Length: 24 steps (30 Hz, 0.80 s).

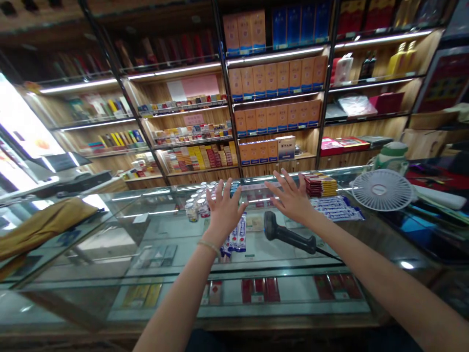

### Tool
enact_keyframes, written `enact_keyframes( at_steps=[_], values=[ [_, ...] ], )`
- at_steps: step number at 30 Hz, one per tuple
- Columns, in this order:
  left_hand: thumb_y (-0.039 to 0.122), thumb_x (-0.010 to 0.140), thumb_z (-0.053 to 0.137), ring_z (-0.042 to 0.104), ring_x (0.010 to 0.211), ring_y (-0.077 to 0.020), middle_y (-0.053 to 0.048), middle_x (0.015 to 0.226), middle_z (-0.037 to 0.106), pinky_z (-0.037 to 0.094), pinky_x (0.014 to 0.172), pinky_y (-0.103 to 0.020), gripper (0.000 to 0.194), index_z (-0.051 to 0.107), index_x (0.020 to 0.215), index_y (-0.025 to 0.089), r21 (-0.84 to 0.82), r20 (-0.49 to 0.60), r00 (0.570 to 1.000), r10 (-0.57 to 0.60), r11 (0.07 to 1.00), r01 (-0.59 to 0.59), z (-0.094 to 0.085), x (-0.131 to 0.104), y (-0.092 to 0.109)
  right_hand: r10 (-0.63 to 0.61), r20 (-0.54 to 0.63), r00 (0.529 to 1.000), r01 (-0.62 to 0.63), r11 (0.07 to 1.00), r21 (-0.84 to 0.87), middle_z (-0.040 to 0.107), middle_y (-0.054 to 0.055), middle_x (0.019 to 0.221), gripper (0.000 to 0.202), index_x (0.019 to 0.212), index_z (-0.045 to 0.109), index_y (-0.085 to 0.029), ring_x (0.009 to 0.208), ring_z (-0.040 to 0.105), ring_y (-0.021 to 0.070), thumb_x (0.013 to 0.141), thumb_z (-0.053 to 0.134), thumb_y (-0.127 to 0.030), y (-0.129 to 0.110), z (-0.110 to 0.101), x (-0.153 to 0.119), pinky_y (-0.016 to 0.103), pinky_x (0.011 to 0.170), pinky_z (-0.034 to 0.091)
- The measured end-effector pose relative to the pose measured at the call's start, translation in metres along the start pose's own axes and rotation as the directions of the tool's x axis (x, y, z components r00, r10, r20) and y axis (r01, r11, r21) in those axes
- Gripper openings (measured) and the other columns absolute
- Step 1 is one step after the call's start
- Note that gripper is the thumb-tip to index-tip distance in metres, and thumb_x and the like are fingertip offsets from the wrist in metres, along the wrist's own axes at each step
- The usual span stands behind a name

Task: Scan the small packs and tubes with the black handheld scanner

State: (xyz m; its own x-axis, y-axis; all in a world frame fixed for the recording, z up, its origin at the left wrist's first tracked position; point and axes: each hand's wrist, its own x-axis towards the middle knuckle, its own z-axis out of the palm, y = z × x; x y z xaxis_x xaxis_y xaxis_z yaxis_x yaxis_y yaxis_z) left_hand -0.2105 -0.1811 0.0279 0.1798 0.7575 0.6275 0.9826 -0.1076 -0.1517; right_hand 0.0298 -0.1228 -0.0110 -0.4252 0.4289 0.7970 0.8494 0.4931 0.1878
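Note:
My left hand [224, 210] is held over the glass counter [161, 288] with its fingers spread, and nothing is in it. Behind and to its left stand several small jars [198, 203] with pale lids. Partly under that hand lie blue-and-white wrapped sticks [240, 234]. My right hand [293, 200] is likewise spread and holds nothing. Just below it a black barcode scanner [289, 234] lies on the glass, its cable running right. Beside the right hand are a stack of red-and-yellow packets [320, 185] and a row of more blue-and-white packs [337, 209].
A white round fan [382, 190] and a green-and-white jug [392, 155] stand at the right. A brown cloth [47, 227] lies on the left counter. Red packs [260, 290] show inside the glass case. Behind, shelves hold orange boxes [276, 78] and cigarette-like packs [205, 159].

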Motion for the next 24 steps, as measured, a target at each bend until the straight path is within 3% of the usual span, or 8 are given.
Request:
enact_keyframes(
  at_steps=[8,16,24],
  values=[
    [0.047,0.093,0.061,0.021,0.155,-0.0356,-0.010,0.165,0.033,-0.002,0.123,-0.068,0.051,0.058,0.141,0.029,0.006,-0.008,0.998,-0.060,0.998,0.060,-0.007,-0.023,-0.024,-0.061,0.014,0.998,0.060,0.996,0.060,0.034,0.007,0.164,0.048,0.148,0.048,-0.034,0.154,0.021,0.0284,0.101,0.045,-0.044,-0.034,0.006,0.025,0.062,0.123,0.000],
    [0.045,0.090,0.064,0.024,0.153,-0.0373,-0.012,0.163,0.037,0.001,0.122,-0.069,0.050,0.061,0.137,0.029,-0.008,0.007,0.993,-0.122,0.993,0.122,-0.005,-0.040,-0.033,-0.133,0.062,0.989,0.126,0.986,0.112,0.031,0.007,0.166,0.050,0.146,0.050,-0.034,0.154,0.019,0.0304,0.098,0.052,-0.045,-0.049,0.025,0.037,0.062,0.123,-0.005],
    [0.044,0.084,0.072,0.028,0.152,-0.0381,-0.011,0.160,0.043,0.005,0.121,-0.071,0.043,0.069,0.124,0.031,-0.060,0.041,0.990,-0.135,0.989,0.137,0.002,-0.078,-0.011,-0.402,0.223,0.888,0.359,0.910,0.208,0.036,0.005,0.164,0.047,0.128,0.068,-0.041,0.153,0.023,0.0354,0.082,0.078,-0.047,-0.057,0.058,0.057,0.065,0.120,-0.008]
  ],
)
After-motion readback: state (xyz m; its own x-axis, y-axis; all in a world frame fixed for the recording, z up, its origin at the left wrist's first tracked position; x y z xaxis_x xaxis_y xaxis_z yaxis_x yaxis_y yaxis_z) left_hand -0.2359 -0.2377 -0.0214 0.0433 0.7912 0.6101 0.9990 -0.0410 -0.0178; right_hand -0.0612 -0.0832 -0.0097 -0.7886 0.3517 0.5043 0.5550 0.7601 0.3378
